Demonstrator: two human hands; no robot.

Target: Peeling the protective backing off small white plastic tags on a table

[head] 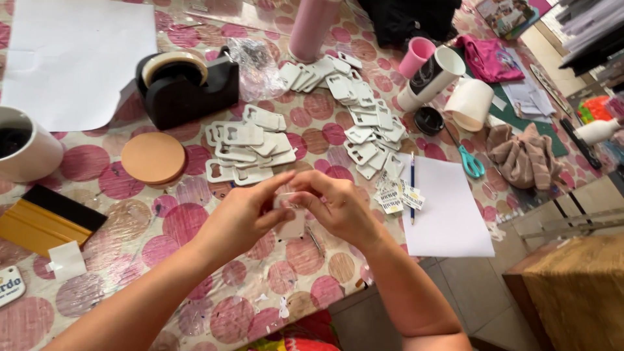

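Note:
Both of my hands meet over the near part of the table. My left hand (244, 218) and my right hand (335, 208) pinch one small white card-shaped tag (290, 224) between their fingertips. The tag is partly hidden by my fingers. Just beyond my hands lies a stack of the same white tags (250, 146), and more white tags (354, 104) are spread in a long heap toward the back. A small pile of printed stickers (396, 195) lies to the right of my right hand.
A black tape dispenser (185, 81), round cork coaster (153, 158), white mug (23, 146) and yellow squeegee (42, 224) sit left. A white sheet (448, 214) with a pen (412, 188), teal scissors (469, 161), cups (432, 75) and a cloth (526, 156) lie right.

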